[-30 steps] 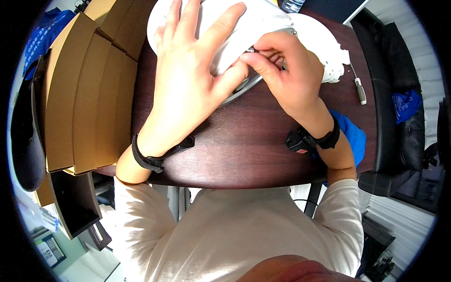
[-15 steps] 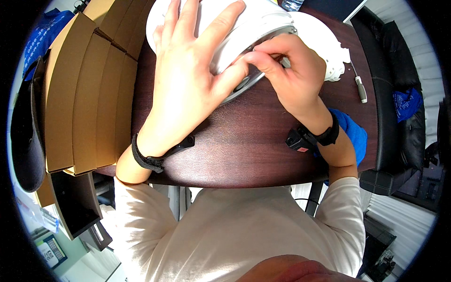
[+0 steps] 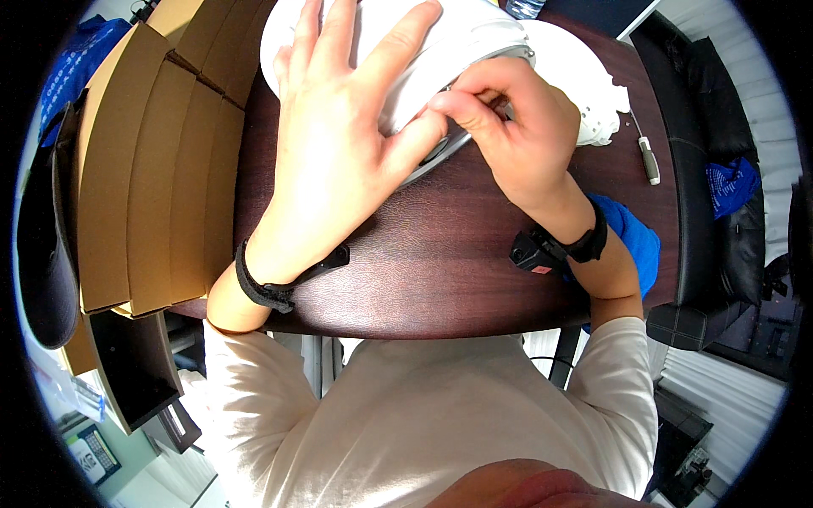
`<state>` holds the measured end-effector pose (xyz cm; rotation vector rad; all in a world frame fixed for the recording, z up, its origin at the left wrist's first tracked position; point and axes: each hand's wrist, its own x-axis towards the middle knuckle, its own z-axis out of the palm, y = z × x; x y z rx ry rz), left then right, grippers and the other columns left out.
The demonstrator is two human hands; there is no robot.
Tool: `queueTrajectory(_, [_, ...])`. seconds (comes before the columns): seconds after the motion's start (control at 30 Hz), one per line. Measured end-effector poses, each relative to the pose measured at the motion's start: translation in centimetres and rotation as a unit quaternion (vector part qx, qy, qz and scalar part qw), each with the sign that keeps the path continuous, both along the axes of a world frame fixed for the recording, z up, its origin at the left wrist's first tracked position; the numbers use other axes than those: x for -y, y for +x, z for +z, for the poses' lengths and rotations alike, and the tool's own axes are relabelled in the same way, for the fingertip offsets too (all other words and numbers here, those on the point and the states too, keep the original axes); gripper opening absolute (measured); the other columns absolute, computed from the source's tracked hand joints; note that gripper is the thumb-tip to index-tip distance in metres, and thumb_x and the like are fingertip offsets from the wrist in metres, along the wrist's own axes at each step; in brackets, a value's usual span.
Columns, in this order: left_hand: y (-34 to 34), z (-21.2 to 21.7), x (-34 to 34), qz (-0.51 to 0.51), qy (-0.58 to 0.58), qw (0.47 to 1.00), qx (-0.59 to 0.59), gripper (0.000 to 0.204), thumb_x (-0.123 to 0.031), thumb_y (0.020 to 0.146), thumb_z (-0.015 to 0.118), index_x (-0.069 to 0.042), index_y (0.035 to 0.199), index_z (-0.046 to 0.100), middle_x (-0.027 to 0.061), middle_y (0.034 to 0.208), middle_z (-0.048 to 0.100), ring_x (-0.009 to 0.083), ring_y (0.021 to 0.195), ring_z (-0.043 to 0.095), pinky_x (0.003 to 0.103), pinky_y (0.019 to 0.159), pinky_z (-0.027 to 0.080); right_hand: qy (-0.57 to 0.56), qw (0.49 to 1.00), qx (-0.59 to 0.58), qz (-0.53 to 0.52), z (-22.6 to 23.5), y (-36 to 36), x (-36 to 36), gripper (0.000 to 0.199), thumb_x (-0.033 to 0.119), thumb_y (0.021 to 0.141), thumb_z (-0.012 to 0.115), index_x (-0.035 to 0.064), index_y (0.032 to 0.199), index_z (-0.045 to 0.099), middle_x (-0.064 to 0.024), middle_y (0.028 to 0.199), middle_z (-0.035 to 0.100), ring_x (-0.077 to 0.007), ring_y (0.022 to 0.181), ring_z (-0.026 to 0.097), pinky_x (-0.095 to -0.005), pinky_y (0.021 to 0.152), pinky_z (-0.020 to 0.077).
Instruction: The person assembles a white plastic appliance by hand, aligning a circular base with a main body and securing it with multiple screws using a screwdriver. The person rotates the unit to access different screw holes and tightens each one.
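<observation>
A white rounded housing (image 3: 398,72) lies at the far side of the table, with a dark gap and a grey rim along its near edge. My left hand (image 3: 334,127) rests on it, fingers spread and the thumb pointing to that edge. Close beside that thumb, my right hand (image 3: 525,123) has thumb and forefinger pinched together at the gap. What is between them, if anything, is too small to make out. To the right of the housing lies a second white part (image 3: 584,85) with a notched edge. A screwdriver (image 3: 649,161) with a grey and white handle lies near the table's right edge.
Brown cardboard boxes (image 3: 161,169) stand along the left side. A blue cloth (image 3: 631,241) lies by my right forearm on the dark wooden table (image 3: 423,271). At the far edge is a clear bottle (image 3: 525,8). A black sofa (image 3: 707,152) stands to the right.
My right hand has shifted slightly left along the housing's edge, still pinched. The left hand stays spread on the housing.
</observation>
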<state>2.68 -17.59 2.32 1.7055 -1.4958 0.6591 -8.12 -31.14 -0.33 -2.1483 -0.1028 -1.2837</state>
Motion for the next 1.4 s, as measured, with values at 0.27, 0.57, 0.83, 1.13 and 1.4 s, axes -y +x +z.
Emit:
queueTrajectory(0.27, [0.5,-0.8,0.3,0.020,-0.001,0.999,0.035,0.062,-0.024,0.075,0.071,-0.017,0.135,0.059,0.0299,0.144,0.041,0.0467,0.135,0.036,0.051,0.112,0.030,0.104,0.994,-0.023,-0.018,0.2,-0.2,-0.7,0.024,0.016,0.080,0.081,0.0057,0.087,0.062,-0.0046,0.068,0.067,-0.0099,0.059,0.064,-0.0221,0.054,0.0486])
queueTrajectory(0.57, [2.9,-2.5,1.0,0.021,-0.025,0.996,0.080,0.061,-0.026,0.077,0.070,-0.019,0.136,0.058,0.0297,0.146,0.040,0.0486,0.135,0.036,0.052,0.113,0.028,0.010,1.000,-0.011,-0.025,0.0,-0.2,-0.2,0.022,0.018,0.081,0.079,0.0069,0.090,0.063,-0.0053,0.067,0.065,-0.0155,0.058,0.065,-0.0256,0.053,0.0490])
queueTrajectory(0.83, [0.1,-0.5,0.3,0.074,0.037,0.996,0.040,0.062,-0.027,0.077,0.071,-0.020,0.137,0.057,0.0294,0.146,0.039,0.0508,0.134,0.035,0.053,0.112,0.028,-0.114,0.992,0.006,-0.062,0.2,-0.6,-0.3,0.016,0.013,0.083,0.074,0.0079,0.094,0.063,-0.0064,0.077,0.065,-0.0256,0.061,0.064,-0.0337,0.052,0.0489])
queueTrajectory(1.13, [0.1,-0.5,0.2,0.071,0.038,0.996,0.028,0.063,-0.026,0.076,0.071,-0.021,0.137,0.057,0.0290,0.147,0.038,0.0511,0.135,0.035,0.053,0.113,0.028,-0.136,0.989,0.022,-0.058,0.3,-0.5,-0.1,0.015,0.009,0.084,0.073,0.0070,0.097,0.065,-0.0083,0.081,0.066,-0.0262,0.064,0.065,-0.0336,0.054,0.0503])
queueTrajectory(1.4, [0.4,-0.7,-0.3,0.017,0.008,0.998,0.056,0.063,-0.025,0.076,0.071,-0.021,0.137,0.057,0.0287,0.147,0.038,0.0511,0.135,0.034,0.053,0.113,0.027,-0.158,0.985,0.039,-0.054,0.1,-0.7,0.3,0.022,0.007,0.078,0.078,0.0057,0.098,0.068,-0.0079,0.082,0.067,-0.0231,0.066,0.066,-0.0310,0.057,0.0524])
